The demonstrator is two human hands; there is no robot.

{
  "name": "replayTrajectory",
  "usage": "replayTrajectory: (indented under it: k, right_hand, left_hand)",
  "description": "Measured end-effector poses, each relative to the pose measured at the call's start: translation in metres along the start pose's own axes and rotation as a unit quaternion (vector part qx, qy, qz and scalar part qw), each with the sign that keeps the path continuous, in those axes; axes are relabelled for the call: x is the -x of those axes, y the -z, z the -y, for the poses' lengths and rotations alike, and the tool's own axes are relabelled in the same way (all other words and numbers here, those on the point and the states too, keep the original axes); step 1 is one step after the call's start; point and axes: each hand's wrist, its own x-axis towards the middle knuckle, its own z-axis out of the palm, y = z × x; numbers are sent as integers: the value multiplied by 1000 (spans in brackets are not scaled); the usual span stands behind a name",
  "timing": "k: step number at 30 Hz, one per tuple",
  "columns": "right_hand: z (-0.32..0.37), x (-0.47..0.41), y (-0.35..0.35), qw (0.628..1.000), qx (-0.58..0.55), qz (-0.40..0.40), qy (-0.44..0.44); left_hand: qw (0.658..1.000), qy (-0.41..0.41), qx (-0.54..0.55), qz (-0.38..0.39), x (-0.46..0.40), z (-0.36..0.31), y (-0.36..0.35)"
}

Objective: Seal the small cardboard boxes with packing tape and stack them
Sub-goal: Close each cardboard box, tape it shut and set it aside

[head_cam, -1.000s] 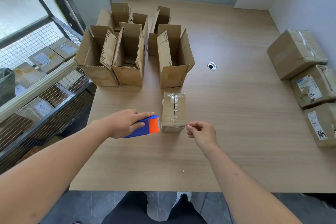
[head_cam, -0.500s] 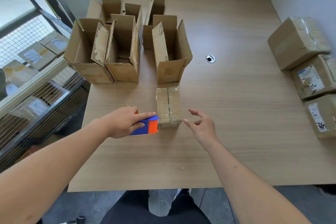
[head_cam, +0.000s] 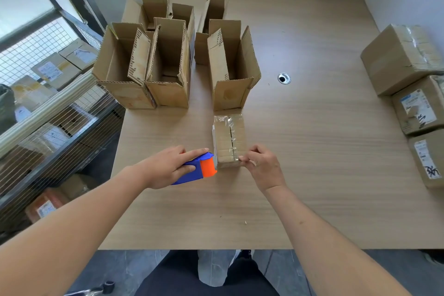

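Half a second ago the right hand (head_cam: 263,166) hovered open beside the small closed box (head_cam: 230,140); now its curled fingers pinch the box's near right corner, seemingly on a clear strip of tape there, though the strip is too thin to be sure. From the head camera, the left hand (head_cam: 168,167) grips the blue and orange plastic tape dispenser (head_cam: 200,168), index finger stretched along its top, orange end touching the box's near left corner. That box lies on the pale wood-grain table (head_cam: 312,163), its flaps meeting at a centre seam under glossy, crinkled tape. Behind it stand open boxes (head_cam: 168,65) of raw corrugated card, flaps upright. Sealed parcels (head_cam: 406,57) with labels line the table's right edge.
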Motion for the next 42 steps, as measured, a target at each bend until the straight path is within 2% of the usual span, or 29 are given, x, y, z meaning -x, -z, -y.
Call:
replayTrajectory:
  k: [4,7,9,11,15,18,25,32,39,42]
  right_hand:
    - [35,-2,13,997,69,22,35]
    - [66,-9,0,998,40,40,4]
    - [77,-11,-17,996,4,82,-39]
    - [73,-9,-32,991,15,119,-65]
    - [55,-1,-40,983,132,130,-6]
    - [52,-1,-40,974,167,152,11]
    - [51,-3,-37,967,179,179,3]
    - [53,-5,-34,961,190,199,5]
    - [56,-6,-33,958,190,214,-1]
    - [58,-6,-34,956,199,218,0]
  left_hand:
    - [1000,6,28,-2,7,5,-4]
    - [999,6,34,-7,9,5,-7]
    - [999,9,32,-9,10,6,-9]
    - [999,17,44,-12,12,5,-10]
    - [998,20,59,-16,16,6,-11]
    - [997,26,73,6,18,11,-17]
    - [996,29,60,55,24,26,-2]
    - [996,39,49,70,28,29,3]
    - [992,117,-10,52,8,6,-2]
    - [988,144,2,60,-8,-7,-7]
